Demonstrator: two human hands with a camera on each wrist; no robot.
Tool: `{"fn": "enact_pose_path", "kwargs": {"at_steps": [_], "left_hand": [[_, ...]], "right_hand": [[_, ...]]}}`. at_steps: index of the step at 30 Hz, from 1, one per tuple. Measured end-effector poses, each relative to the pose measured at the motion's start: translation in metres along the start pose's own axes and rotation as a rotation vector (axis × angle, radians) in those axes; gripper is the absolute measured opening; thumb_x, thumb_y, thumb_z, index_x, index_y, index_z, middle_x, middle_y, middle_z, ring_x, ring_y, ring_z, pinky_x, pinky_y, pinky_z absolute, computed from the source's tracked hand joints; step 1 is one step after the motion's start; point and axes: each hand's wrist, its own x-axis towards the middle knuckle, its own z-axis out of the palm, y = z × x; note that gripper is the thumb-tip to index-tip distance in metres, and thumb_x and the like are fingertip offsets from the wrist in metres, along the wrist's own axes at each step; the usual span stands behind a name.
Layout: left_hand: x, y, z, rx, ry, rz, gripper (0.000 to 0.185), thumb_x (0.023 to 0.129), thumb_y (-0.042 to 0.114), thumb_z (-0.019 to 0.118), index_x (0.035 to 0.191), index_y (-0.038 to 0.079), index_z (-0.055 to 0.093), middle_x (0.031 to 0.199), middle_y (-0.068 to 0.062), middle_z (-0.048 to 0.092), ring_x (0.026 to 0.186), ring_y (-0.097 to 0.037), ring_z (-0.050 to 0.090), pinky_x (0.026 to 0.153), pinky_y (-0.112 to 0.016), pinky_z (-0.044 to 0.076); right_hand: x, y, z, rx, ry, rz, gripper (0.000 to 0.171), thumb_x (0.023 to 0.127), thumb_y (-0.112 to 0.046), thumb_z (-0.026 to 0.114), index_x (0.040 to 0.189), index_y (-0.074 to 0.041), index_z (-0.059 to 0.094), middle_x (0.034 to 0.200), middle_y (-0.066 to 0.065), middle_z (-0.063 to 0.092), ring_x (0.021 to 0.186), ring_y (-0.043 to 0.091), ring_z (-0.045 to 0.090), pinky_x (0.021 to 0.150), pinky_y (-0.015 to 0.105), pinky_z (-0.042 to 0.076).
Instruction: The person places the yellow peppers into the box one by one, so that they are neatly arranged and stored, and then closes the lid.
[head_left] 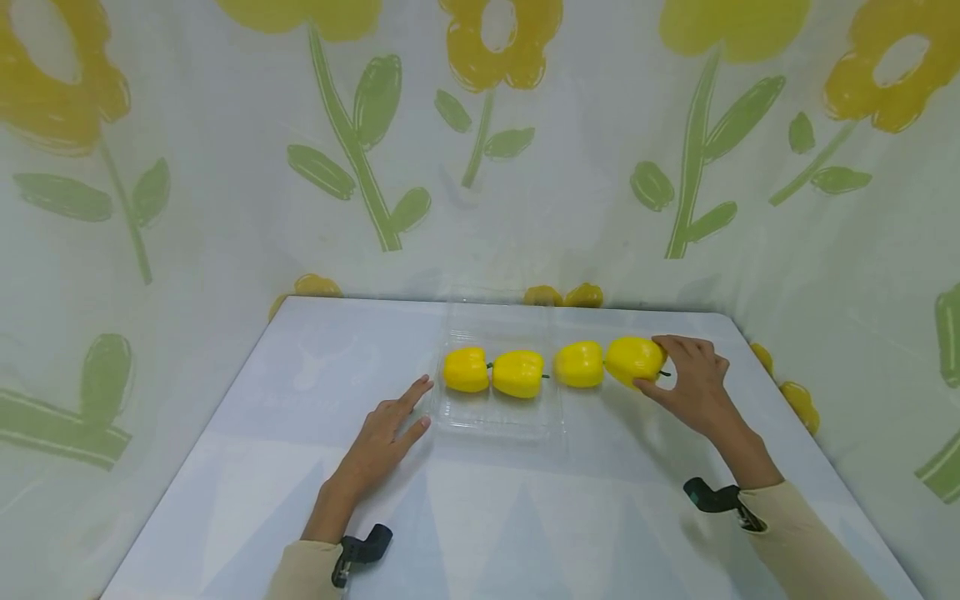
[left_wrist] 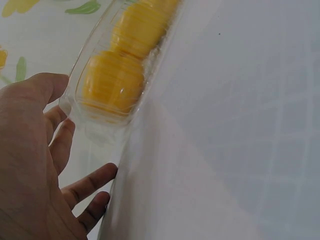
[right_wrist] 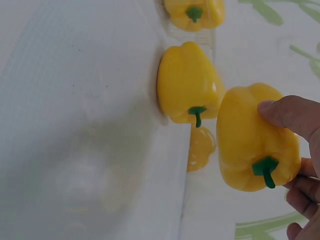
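My right hand (head_left: pixel 693 379) pinches a yellow bell pepper (right_wrist: pixel 252 142) between thumb and fingers, its green stem facing the wrist. Just left of it, another yellow bell pepper (head_left: pixel 579 364) lies on the table, right beside the clear plastic container (head_left: pixel 498 425). Two more yellow bell peppers, a left one (head_left: pixel 466 370) and a right one (head_left: pixel 518 373), sit side by side in that container. At the container's left edge is my left hand (head_left: pixel 382 442), fingers spread and relaxed. In the left wrist view its thumb and fingertips are right at the container's corner.
The container's clear lid (head_left: pixel 498 321) stands open toward the back of the white table (head_left: pixel 300 467). A flower-printed curtain (head_left: pixel 570 200) hangs behind the table and along its sides. Dark wrist mounts sit on both sleeves.
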Motion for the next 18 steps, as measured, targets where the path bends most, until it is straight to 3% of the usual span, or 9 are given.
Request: {"fn": "enact_pose_path", "kwargs": {"at_steps": [18], "left_hand": [[0.001, -0.001, -0.001, 0.01, -0.003, 0.011, 0.061, 0.103, 0.054, 0.046, 0.159, 0.037, 0.027, 0.161, 0.017, 0.027, 0.128, -0.028, 0.045, 0.107, -0.057, 0.033]], "right_hand": [[0.006, -0.023, 0.008, 0.032, 0.033, -0.066, 0.071, 0.078, -0.025, 0.087, 0.135, 0.003, 0.053, 0.136, 0.026, 0.05, 0.122, 0.045, 0.035, 0.091, 0.065, 0.023]]}}
